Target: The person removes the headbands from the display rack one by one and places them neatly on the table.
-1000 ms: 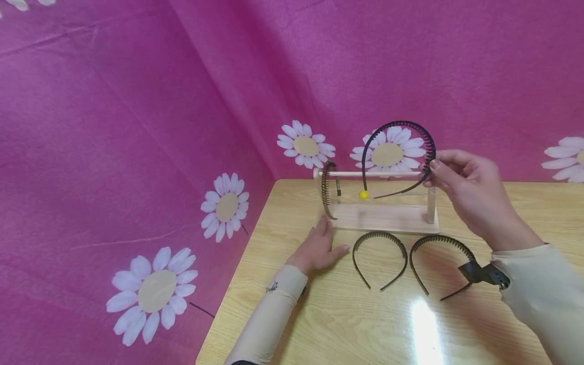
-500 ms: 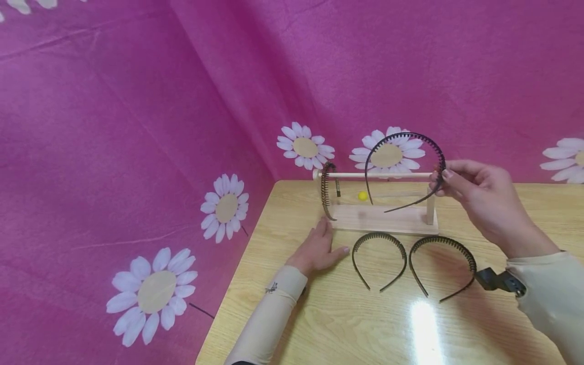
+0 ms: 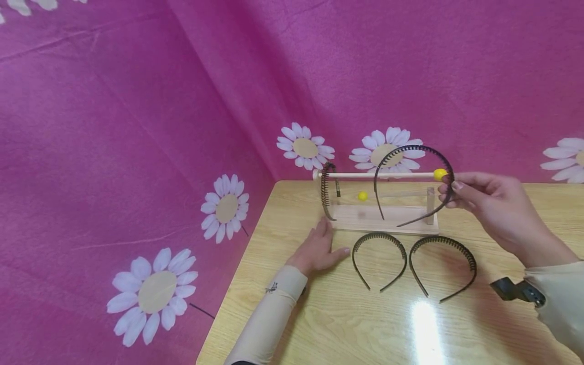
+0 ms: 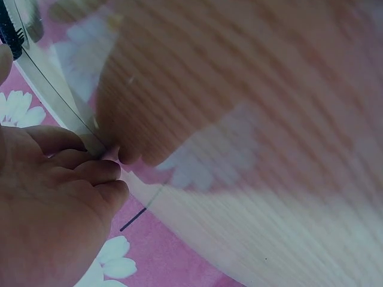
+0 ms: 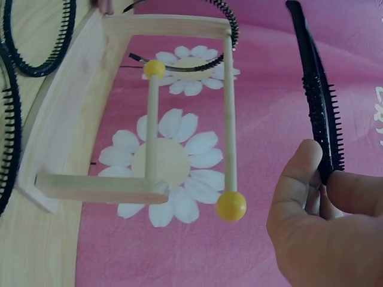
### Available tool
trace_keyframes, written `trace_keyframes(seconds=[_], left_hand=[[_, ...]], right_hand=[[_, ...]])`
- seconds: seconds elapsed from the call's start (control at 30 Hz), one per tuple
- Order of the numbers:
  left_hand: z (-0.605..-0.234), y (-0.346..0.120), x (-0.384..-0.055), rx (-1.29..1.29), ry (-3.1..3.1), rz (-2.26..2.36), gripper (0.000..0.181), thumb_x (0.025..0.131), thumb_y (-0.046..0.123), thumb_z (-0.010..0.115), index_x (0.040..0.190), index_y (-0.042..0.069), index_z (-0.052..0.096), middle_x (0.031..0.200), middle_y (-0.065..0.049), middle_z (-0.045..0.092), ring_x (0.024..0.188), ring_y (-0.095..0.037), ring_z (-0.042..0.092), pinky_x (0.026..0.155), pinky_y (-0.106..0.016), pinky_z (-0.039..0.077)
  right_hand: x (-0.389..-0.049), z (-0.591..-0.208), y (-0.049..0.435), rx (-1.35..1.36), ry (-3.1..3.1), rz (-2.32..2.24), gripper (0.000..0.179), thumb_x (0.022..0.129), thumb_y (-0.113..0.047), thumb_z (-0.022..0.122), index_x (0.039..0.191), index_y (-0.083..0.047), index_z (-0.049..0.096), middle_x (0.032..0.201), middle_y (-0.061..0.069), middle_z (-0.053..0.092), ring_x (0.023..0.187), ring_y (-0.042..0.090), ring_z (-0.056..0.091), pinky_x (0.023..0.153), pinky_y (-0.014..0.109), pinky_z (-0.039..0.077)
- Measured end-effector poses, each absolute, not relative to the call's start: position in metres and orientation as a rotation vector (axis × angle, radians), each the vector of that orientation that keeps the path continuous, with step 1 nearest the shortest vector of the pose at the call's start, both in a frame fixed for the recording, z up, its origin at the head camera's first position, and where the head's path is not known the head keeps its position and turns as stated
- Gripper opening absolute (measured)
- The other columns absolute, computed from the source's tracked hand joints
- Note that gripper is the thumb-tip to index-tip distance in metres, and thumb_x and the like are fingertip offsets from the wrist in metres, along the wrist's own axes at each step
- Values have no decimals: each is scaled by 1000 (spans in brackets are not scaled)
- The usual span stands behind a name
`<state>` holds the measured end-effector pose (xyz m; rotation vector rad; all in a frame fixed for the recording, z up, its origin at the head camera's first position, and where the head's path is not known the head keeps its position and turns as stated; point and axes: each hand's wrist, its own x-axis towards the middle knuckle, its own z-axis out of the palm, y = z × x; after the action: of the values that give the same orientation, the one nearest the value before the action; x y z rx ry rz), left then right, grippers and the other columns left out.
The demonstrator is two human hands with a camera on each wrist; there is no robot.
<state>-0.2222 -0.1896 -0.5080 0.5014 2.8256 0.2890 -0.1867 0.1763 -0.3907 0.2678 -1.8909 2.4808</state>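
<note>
My right hand (image 3: 499, 210) pinches a black toothed headband (image 3: 412, 147) by its right side, thumb against fingers. The headband hangs in the air, ends down, near the yellow ball (image 3: 440, 175) tipping the upper rod of a wooden stand (image 3: 378, 219). In the right wrist view, the held headband (image 5: 323, 113) is apart from that ball (image 5: 231, 206). Another toothed headband (image 3: 325, 190) hangs at the rod's far left. My left hand (image 3: 316, 248) rests on the table, fingers extended, fingertips at the base's left end. Two more headbands (image 3: 379, 234) lie in front of the stand.
A shorter lower rod on the stand ends in a second yellow ball (image 3: 362, 195). The wooden table (image 3: 356, 324) meets a pink cloth (image 3: 137, 126) with daisies at its left and back. A black wrist device (image 3: 515, 290) sits at the right sleeve.
My right hand has moved right and down with the headband, uncovering the yellow ball at the upper rod's tip. My left hand and the other headbands have stayed put.
</note>
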Motion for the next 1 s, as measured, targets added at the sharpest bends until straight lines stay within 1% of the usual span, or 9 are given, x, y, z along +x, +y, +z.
trace_keyframes(seconds=[0.2,0.3,0.43,0.67,0.83,1.0], left_hand=[[-510,-191,-223,501,2822,301,100,97,68,44,159,1,4,167,-19,-2,151,-36,10,122,-37,15],[-510,-191,-223,516,2826,305,99,97,67,44,159,1,4,167,-20,-2,151,-36,10,122,-38,15],[-510,-191,-223,529,2831,306,99,97,67,44,159,1,5,167,-20,-2,152,-34,9,122,-38,14],[-509,-192,-223,536,2825,304,100,97,67,43,159,0,3,166,-20,-3,152,-31,6,122,-37,12],[-507,-192,-222,565,2830,306,98,98,65,44,159,-2,4,166,-22,-2,152,-30,5,122,-38,12],[-509,-193,-222,553,2823,296,98,98,67,42,159,0,5,166,-22,-3,152,-30,4,122,-37,10]], right_hand=[[-184,-402,188,356,-1803,2592,23,100,5,56,105,-4,77,98,6,76,88,12,72,80,22,58],[-182,-407,193,354,-1837,2577,26,100,6,55,104,-6,77,98,4,76,87,10,72,79,21,58],[-179,-413,200,379,-1820,2604,27,101,7,52,104,-4,77,99,5,76,90,10,72,80,22,58],[-175,-421,211,309,-1983,2475,26,102,2,53,101,-8,77,98,4,76,91,10,72,79,23,58],[-172,-430,220,356,-1937,2526,25,102,5,53,103,-4,76,100,5,76,91,10,73,79,23,58],[-167,-442,230,334,-1922,2560,30,101,8,51,102,-6,77,100,5,76,90,11,73,78,23,58]])
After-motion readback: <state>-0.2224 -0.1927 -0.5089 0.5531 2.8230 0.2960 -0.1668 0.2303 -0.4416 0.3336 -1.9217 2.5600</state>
